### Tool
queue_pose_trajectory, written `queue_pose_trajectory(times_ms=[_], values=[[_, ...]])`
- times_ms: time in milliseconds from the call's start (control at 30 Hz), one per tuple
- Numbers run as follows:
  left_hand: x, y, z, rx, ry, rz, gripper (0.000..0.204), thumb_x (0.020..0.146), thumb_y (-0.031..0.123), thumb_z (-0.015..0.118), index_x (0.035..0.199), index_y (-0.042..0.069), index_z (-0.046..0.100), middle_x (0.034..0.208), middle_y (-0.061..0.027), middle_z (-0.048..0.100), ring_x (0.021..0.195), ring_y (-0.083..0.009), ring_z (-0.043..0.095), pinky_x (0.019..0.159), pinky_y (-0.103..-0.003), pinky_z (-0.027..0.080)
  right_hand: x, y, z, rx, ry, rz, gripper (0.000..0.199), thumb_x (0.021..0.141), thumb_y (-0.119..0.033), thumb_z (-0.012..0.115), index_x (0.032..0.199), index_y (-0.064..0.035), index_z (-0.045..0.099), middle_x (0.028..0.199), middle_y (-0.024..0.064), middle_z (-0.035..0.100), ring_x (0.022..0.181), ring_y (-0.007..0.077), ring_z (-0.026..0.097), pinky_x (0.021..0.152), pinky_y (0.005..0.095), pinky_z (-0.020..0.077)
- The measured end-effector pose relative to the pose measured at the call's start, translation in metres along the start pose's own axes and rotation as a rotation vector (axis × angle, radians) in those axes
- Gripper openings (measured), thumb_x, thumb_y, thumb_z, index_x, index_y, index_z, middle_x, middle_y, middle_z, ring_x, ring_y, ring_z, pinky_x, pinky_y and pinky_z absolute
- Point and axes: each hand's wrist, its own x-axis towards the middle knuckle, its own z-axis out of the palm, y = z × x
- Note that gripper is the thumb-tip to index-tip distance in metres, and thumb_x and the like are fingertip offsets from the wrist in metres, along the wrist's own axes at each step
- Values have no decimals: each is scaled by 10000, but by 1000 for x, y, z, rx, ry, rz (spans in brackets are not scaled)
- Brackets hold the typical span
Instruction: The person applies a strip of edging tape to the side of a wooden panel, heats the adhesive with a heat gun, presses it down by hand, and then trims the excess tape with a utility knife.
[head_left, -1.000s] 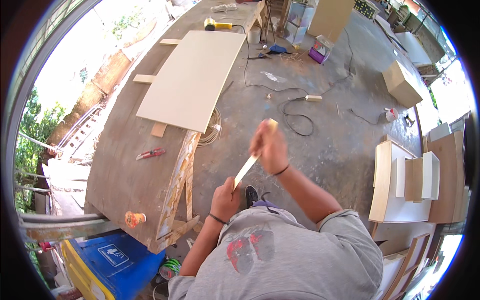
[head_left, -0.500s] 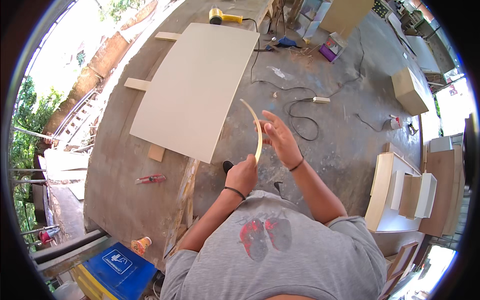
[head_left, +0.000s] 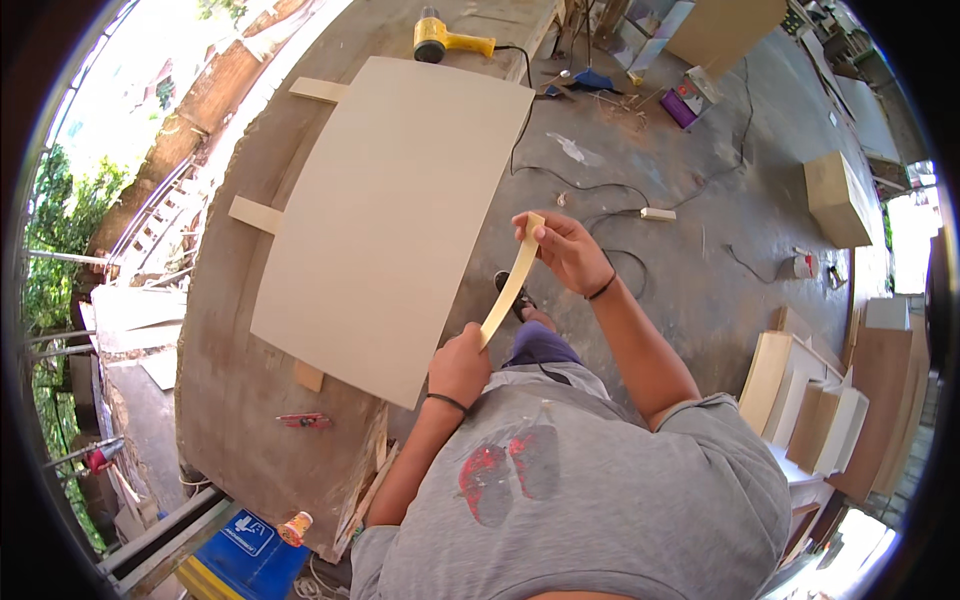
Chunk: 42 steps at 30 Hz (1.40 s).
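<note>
A narrow pale-yellow strip (head_left: 512, 285), slightly curved, stretches between my two hands. My left hand (head_left: 460, 367) is closed around its lower end, close to my body. The thumb and fingers of my right hand (head_left: 563, 250) pinch the upper end. Just left of the strip, a large off-white board (head_left: 390, 220) lies flat on the workbench (head_left: 225, 380), propped on wooden pieces (head_left: 257, 214) that stick out past its edges. Neither hand touches the board. A yellow heat gun (head_left: 450, 42) rests beyond its far edge.
A red utility knife (head_left: 303, 421) and an orange cup (head_left: 295, 528) are on the bench at the near left, above a blue and yellow bin (head_left: 240, 555). A dark cord (head_left: 590, 186) with a white power strip (head_left: 658, 214) crosses the floor. Wooden boxes (head_left: 838, 200) stand at the right.
My right hand has gone from loose fingers beside the strip to pinching its upper end. My left hand still grips the lower end. My foot and leg have come into view below.
</note>
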Motion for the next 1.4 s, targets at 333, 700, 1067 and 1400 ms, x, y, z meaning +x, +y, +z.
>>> queue_pose_trajectory(times_ms=[333,700,1067,1400], values=[[49,-4,40,-417,25,-125,147,926,164,543,937,21,575,685,-183,617,652,-382,625,567,-443,464,145,-11,-132,96,505,100,287,895,-297,689,981,-26,653,833,11,633,635,65,564,567,235,515],[131,18,52,-207,236,-93,128,933,103,490,913,11,576,665,-148,602,620,-320,619,566,-401,464,241,19,-173,88,645,110,279,865,-284,724,858,-7,685,714,-7,587,579,79,547,545,256,534],[150,9,64,-183,222,-147,163,935,128,488,833,14,544,685,-178,604,658,-393,600,579,-474,440,257,17,-181,42,597,78,299,859,-260,732,956,21,701,752,39,664,594,105,609,544,253,526],[151,16,57,-173,232,-196,128,916,104,498,831,20,544,678,-171,598,653,-383,603,575,-461,447,261,18,-183,87,571,101,269,872,-244,717,935,17,699,741,39,659,579,105,603,540,253,525]])
